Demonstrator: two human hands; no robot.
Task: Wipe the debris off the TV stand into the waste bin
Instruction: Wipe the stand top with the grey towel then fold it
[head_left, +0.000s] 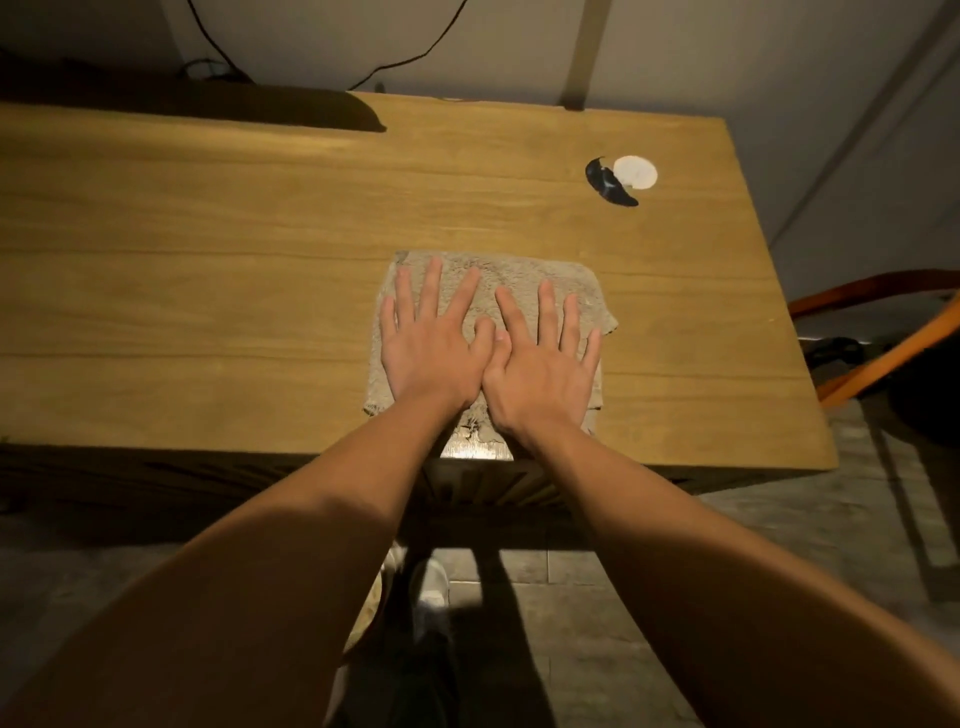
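A grey-beige cloth (519, 275) lies flat on the wooden TV stand (208, 291), near its front edge. My left hand (431, 343) and my right hand (543, 364) rest side by side on the cloth, palms down, fingers spread, thumbs touching. Neither hand grips anything. A small patch of pale debris (475, 441) sits at the stand's front edge between my wrists. No waste bin is in view.
A round white cable hole (635, 171) with its black cover (608, 184) beside it lies at the back right of the stand. A dark TV base (208, 106) and cables run along the back left. An orange chair frame (883, 338) stands to the right.
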